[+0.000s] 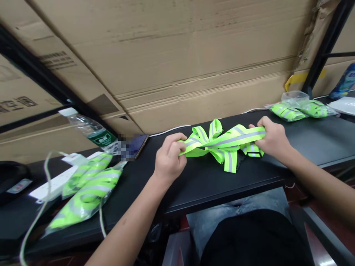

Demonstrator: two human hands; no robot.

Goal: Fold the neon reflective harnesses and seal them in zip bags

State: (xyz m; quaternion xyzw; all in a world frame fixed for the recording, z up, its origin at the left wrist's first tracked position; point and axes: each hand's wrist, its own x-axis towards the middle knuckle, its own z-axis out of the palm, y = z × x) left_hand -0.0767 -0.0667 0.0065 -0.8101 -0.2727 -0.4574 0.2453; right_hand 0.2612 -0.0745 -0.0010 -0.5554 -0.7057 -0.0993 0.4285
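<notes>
Between my hands stretches a neon yellow-green reflective strap (pixel 230 139) with a silver-grey stripe down its middle. My left hand (pixel 171 157) is closed around its left end, fingers wrapped over the webbing. At the other side my right hand (pixel 270 136) grips the strap too, its thumb on top. Loose loops of webbing bunch up in the middle, and one short length hangs down toward the black desk (pixel 194 188). A black buckle (pixel 253 154) shows on the strap just below my right hand. The ends inside both fists are hidden.
Bagged reflective straps (pixel 85 194) lie at the left beside a white power strip (pixel 55 184) and cable. A clear water bottle (pixel 94 129) leans near a phone (pixel 135 146). More bagged straps (pixel 288 111) sit far right, near a blue bottle (pixel 344 83). Cardboard (pixel 180 55) stands behind the desk.
</notes>
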